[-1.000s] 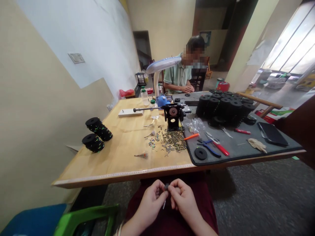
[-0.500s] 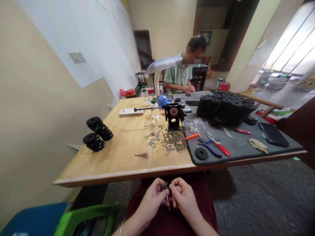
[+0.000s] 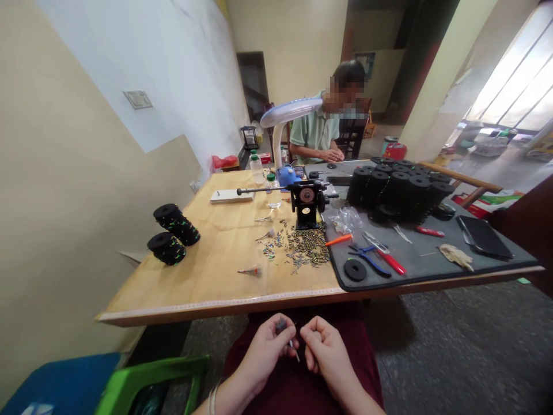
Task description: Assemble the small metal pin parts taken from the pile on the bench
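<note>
My left hand (image 3: pixel 270 349) is closed above my lap, in front of the table edge. Between its thumb and fingers sits a small dark grey piece (image 3: pixel 280 324), too small to name. A thin pale stick (image 3: pixel 296 355) sticks out below the same fingers. To the right, my right hand (image 3: pixel 323 349) is pinched, thumb against forefinger; anything between its fingertips is too small to make out. A narrow gap separates the two hands. Beyond them on the wood lie a heap of small striped metal-looking pieces (image 3: pixel 309 245) and a small brush-like bundle (image 3: pixel 251 271).
A black hand-cranked winder (image 3: pixel 306 204) stands behind the heap. Black spools (image 3: pixel 173 222) stand at left, more (image 3: pixel 401 187) on the grey mat (image 3: pixel 410 253). Blue-handled pliers (image 3: pixel 371 260) and red-handled scissors (image 3: pixel 391 259) lie there. A person (image 3: pixel 317 132) sits across, past a lamp (image 3: pixel 291 109).
My hands have drawn slightly apart at the fingertips. The dark piece in my left hand has shifted a little to the left and shows more.
</note>
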Demonstrator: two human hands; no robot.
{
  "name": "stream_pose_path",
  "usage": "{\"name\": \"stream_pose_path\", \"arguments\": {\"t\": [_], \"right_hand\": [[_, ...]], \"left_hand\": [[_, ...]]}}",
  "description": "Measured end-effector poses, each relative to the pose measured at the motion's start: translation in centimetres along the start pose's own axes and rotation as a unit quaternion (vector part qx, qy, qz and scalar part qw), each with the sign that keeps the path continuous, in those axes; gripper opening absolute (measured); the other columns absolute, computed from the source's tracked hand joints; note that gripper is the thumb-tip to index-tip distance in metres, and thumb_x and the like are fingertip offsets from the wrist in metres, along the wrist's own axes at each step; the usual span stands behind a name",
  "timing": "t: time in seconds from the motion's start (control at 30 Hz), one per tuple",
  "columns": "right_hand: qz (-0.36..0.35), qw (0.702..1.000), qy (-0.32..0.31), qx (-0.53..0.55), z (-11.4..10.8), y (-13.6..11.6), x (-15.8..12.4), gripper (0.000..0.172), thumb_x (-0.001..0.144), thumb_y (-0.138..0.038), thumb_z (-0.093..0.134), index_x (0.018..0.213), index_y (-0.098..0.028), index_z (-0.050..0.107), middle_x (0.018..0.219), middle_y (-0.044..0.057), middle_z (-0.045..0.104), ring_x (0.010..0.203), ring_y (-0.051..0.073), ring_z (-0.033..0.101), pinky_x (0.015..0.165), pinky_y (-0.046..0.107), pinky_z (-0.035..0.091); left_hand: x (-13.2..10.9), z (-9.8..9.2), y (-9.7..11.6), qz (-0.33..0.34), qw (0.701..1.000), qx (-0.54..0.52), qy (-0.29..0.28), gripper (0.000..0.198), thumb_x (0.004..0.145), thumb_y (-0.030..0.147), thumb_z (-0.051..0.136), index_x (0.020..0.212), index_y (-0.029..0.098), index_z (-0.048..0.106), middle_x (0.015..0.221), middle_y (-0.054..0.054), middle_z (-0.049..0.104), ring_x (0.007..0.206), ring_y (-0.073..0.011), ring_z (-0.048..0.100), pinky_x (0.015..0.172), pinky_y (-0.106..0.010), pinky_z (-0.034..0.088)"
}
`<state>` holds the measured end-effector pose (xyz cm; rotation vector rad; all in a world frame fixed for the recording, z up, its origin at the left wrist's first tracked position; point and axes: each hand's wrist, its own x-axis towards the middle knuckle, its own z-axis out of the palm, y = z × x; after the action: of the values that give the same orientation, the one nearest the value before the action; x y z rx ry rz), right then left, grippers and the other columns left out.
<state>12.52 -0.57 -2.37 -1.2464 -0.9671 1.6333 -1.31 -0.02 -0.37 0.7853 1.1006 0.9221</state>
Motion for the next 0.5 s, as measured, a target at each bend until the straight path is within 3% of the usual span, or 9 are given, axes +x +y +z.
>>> {"name": "stream_pose_path", "arguments": {"t": [0.17, 0.5], "right_hand": [[0.013, 1.0, -0.026, -0.009, 0.09, 0.3, -0.23, 0.05, 0.067, -0.067, 0.061, 0.065, -0.019, 0.048, 0.031, -0.009, 0.046, 0.025, 0.003, 0.026, 0.031, 0.016, 0.015], [0.028, 0.999, -0.021, -0.025, 0.27, 0.09, -0.12, 0.05, 0.067, -0.067, 0.06, 0.065, -0.02, 0.045, 0.03, -0.009, 0.046, 0.024, 0.003, 0.027, 0.03, 0.015, 0.016]], "left_hand": [[0.24, -0.21, -0.15, 0.021, 0.999, 0.036, 0.005, 0.025, 0.071, 0.034, 0.07, 0.073, 0.016, 0.053, 0.058, 0.004, 0.056, 0.052, -0.0094, 0.052, 0.051, -0.021, 0.045], [0.2, -0.24, -0.06, 0.08, 0.988, 0.129, 0.041, 0.021, 0.073, 0.031, 0.065, 0.068, 0.017, 0.051, 0.06, 0.004, 0.055, 0.05, -0.0094, 0.052, 0.049, -0.02, 0.044]]}}
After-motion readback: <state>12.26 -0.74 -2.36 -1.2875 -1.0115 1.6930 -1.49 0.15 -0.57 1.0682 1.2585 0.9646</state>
